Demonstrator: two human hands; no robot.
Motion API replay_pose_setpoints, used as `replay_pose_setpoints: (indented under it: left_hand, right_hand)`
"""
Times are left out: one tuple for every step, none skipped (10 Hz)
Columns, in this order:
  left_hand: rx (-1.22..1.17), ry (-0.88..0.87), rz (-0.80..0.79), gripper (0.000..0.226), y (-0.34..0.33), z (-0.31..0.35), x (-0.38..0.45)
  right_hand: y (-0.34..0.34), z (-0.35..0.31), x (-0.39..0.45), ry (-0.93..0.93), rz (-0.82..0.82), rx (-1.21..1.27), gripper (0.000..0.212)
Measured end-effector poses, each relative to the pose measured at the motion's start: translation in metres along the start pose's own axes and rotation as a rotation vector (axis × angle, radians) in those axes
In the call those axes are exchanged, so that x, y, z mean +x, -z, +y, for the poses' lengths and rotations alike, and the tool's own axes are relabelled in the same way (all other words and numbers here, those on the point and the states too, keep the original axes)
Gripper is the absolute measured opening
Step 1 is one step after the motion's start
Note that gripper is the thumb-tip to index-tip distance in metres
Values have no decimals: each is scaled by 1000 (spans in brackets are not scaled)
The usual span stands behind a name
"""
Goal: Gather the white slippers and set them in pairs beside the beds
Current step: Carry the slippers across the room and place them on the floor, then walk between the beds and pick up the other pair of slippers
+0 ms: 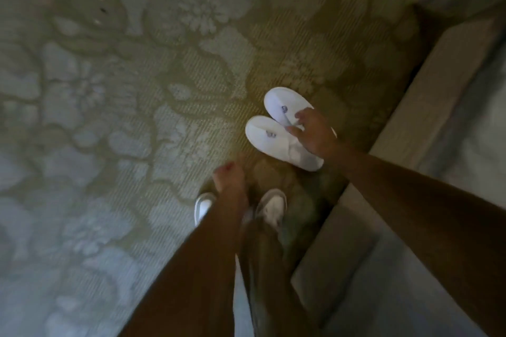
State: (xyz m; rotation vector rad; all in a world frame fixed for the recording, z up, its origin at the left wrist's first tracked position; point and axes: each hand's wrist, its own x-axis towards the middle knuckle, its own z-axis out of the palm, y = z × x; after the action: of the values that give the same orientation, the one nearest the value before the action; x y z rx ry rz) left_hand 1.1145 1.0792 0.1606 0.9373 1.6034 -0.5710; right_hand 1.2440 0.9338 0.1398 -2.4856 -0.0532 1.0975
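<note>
Two white slippers (pixel 269 133) with small blue logos lie side by side as a pair, toes pointing up-left, on the patterned carpet close to the bed's base (pixel 416 107). My right hand (pixel 315 134) reaches down over their heel ends, with thumb and fingers pinched on the edges of both uppers. Whether the soles rest on the carpet or hang just above it is unclear. My left hand (pixel 230 175) hangs blurred to the lower left of the pair, a short way off, holding nothing.
The bed runs along the right side, with pale bedding (pixel 471 107) above its beige base. My two feet in white shoes (pixel 272 205) stand just below the slippers. Floral carpet (pixel 109 117) spreads out to the left.
</note>
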Motion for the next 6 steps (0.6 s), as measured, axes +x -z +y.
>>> replay_pose_setpoints:
  left_hand:
    - [167,-192,18,21,51,14,-69]
    - [453,-410,-95,31,125,41,-195]
    - [577,-503,-183,17,178,69,-298]
    - [573,-602,-182,18,237,71,-362]
    - [539,-620,-135,13,288,59,-395]
    - [502,-548,-117,26,322,38,-403]
  right_hand:
    - [35,-66,-89,1,-97,-38,28]
    - [81,-142,-182,-37,-167,0,38]
    - [121,-203,-269,-6,-212,66,22]
    - [138,-235,-330,10,-198,159,11]
    - [137,-246,-379,17,-183,214,19]
    - [129,-239,-425,13,-112,269,20]
